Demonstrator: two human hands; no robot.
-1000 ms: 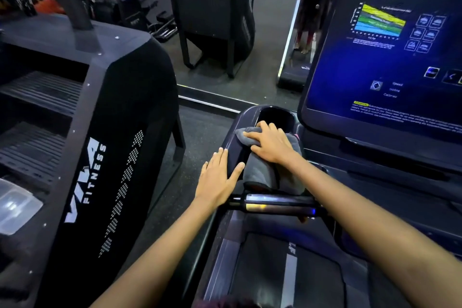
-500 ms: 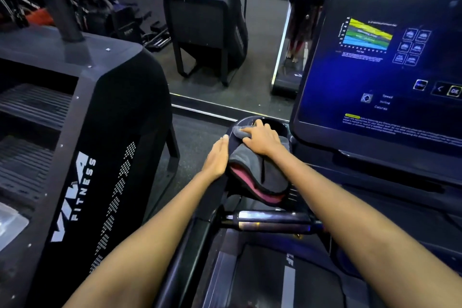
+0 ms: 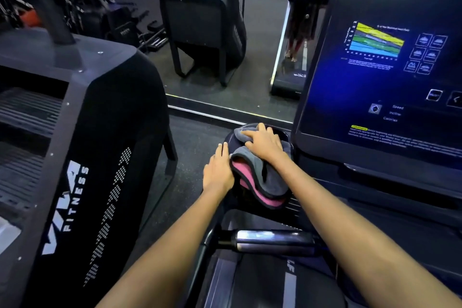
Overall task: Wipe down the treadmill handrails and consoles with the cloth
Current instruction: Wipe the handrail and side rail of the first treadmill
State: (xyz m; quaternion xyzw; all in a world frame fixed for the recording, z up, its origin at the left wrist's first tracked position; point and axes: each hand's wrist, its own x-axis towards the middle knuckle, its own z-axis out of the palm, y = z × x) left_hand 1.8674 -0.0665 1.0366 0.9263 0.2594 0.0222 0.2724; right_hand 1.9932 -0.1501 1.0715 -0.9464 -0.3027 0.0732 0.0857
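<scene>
The right hand (image 3: 265, 144) presses flat, fingers spread wide, on the grey-and-pink cloth (image 3: 260, 182) draped over the treadmill's left console corner, the flat left hand (image 3: 218, 170) touching its nine-o'clock side.

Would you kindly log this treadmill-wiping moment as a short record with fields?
setting: gym floor, person standing at a treadmill
cloth: grey with a pink side, folded, draped over the console's left corner by the cup holder
right hand: flat on top of the cloth, pressing it down
left hand: resting on the console's outer edge, beside the cloth
screen: lit, showing a coloured chart
handrail: metal grip below the cloth, untouched
</scene>
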